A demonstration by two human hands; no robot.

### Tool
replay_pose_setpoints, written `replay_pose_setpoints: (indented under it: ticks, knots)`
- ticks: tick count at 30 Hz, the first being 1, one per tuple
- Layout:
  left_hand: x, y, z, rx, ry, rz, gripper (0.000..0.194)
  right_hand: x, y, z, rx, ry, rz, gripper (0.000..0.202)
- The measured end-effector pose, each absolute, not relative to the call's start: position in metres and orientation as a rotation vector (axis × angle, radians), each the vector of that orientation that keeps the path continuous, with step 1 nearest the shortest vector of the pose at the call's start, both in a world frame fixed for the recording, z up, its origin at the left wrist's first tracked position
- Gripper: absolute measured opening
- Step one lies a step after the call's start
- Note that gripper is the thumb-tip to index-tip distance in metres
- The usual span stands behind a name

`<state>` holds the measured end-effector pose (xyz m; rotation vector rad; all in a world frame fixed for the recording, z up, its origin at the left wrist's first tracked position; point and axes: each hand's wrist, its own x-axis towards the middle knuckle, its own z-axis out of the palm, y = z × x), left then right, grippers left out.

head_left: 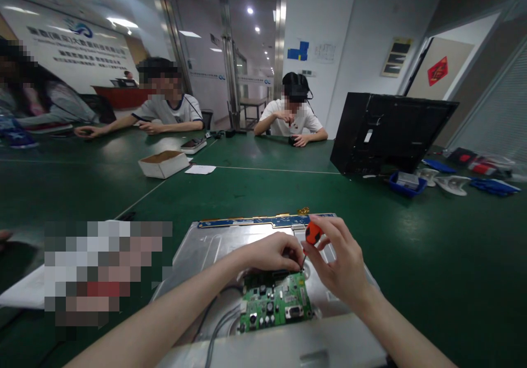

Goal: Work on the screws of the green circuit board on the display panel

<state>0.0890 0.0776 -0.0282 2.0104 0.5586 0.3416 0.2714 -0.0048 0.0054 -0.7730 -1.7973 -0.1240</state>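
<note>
A green circuit board [275, 302] lies on a silver metal panel [206, 252], with grey cables at its left side. My right hand [340, 258] grips an orange and black screwdriver [313, 233], whose thin shaft points down to the board's upper right corner. Over the board's top edge, my left hand [280, 252] has its fingers pinched together beside the screwdriver's tip; whatever they hold is too small to make out. A blue strip board [247, 222] runs along the far edge of the panel.
Beyond the panel are a white box [163, 163] and white paper [200, 169]. A black monitor [391, 132] stands at the back right near a blue tray [407, 183]. Several people sit across the green table [255, 187].
</note>
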Motion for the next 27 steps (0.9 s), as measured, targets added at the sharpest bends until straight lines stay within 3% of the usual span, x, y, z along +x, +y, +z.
replay_pose_setpoints:
  ticks: [4, 17, 27]
  knots:
    - [0.0890, 0.0790, -0.0293, 2.017, 0.545, 0.327, 0.003, 0.2714, -0.0069, 0.0065, -0.781, -1.803, -0.148, 0.058]
    - [0.0870, 0.0799, -0.0310, 2.049, 0.553, 0.334, 0.007, 0.2760, -0.0008, 0.0037, -0.831, -1.745, -0.157, 0.041]
    - [0.0877, 0.0785, -0.0290, 2.027, 0.534, 0.333, 0.007, 0.2730, -0.0041, 0.0073, -0.805, -1.802, -0.132, 0.051]
